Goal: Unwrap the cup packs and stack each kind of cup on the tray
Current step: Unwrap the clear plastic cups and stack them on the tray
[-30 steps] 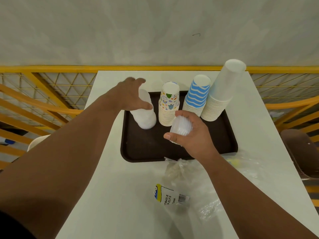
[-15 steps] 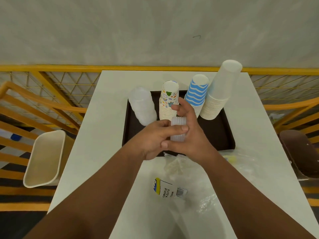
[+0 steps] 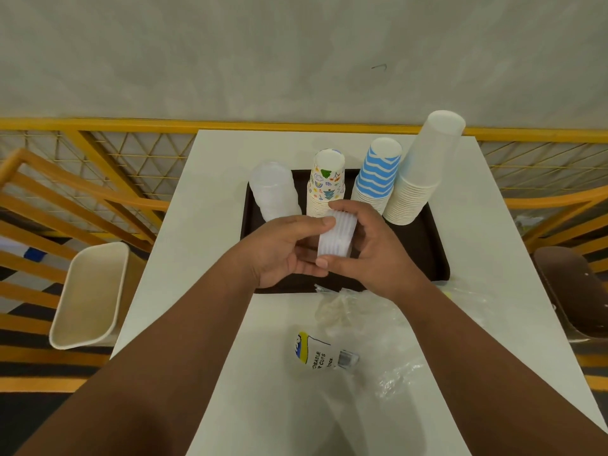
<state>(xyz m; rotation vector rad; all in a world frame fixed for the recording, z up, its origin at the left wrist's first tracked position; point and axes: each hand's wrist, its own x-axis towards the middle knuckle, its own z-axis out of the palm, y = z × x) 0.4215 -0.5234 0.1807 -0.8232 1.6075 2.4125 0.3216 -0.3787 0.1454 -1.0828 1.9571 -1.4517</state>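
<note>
Brown tray (image 3: 427,245) carries four upturned cup stacks; left hand (image 3: 283,251) and right hand (image 3: 371,248) grip ribbed cups (image 3: 335,238).

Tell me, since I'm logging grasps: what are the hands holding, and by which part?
Both hands hold a small stack of ribbed translucent cups above the tray: left hand on its left side, right hand wrapping top and bottom.

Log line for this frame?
both hands: left hand and right hand hold small ribbed cup stack | over tray | four stacks placed
</note>
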